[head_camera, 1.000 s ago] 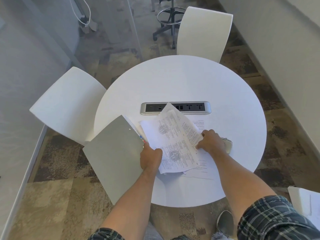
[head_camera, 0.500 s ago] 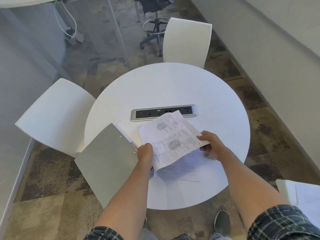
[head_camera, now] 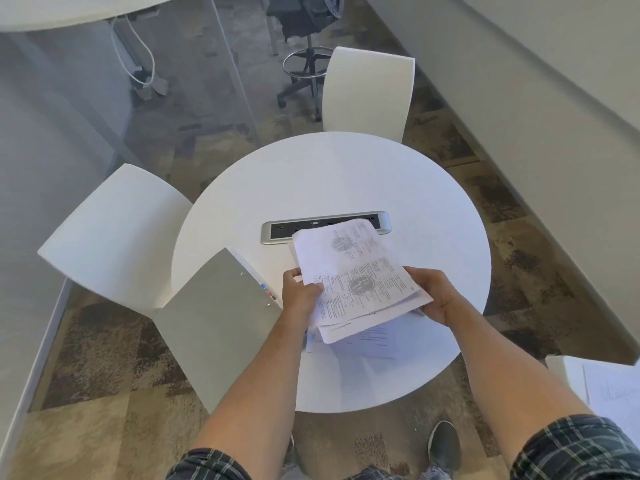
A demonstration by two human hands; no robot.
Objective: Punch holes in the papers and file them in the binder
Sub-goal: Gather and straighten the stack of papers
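Lifted since a second ago, the printed white paper stack [head_camera: 356,282] is now gripped by both hands' fingers, left hand [head_camera: 299,296] at nine o'clock, right hand [head_camera: 438,296] at three, above the round white desk [head_camera: 346,174]; grey binder [head_camera: 214,320] lies at nine o'clock.

Far table [head_camera: 346,174] half open; power strip [head_camera: 277,233], binder [head_camera: 214,323] obstruct.

Two white chairs [head_camera: 114,233] [head_camera: 369,91], one round table [head_camera: 346,174], one grey binder [head_camera: 214,327], two hands [head_camera: 299,296] [head_camera: 436,296], one sheaf of papers [head_camera: 353,271].
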